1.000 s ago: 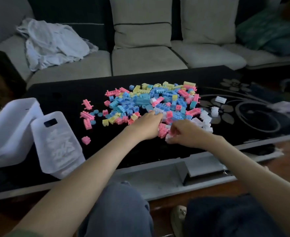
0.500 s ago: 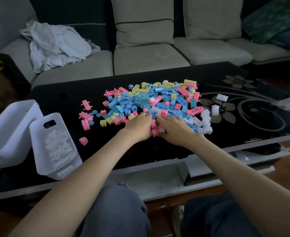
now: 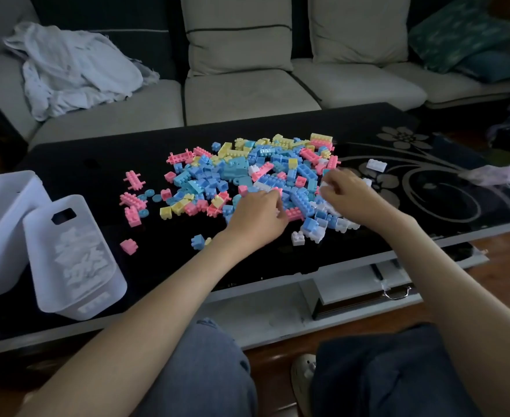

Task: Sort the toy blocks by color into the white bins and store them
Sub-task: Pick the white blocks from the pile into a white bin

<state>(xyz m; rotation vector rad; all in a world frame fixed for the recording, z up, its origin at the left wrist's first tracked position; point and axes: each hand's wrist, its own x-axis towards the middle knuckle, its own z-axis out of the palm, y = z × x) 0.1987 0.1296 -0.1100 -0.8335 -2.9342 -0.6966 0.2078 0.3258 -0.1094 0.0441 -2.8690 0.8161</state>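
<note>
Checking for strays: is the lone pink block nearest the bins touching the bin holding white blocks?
Apart. Head view shows black table between the pink block and the bin.

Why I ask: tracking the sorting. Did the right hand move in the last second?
Yes. The right hand moved away from the near table edge, toward the lone white block.

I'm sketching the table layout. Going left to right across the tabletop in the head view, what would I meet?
From the left: large white bin → smaller white bin holding white blocks → lone pink block → lone blue block → left hand → right hand → lone white block → pale crumpled thing at the right edge.
</note>
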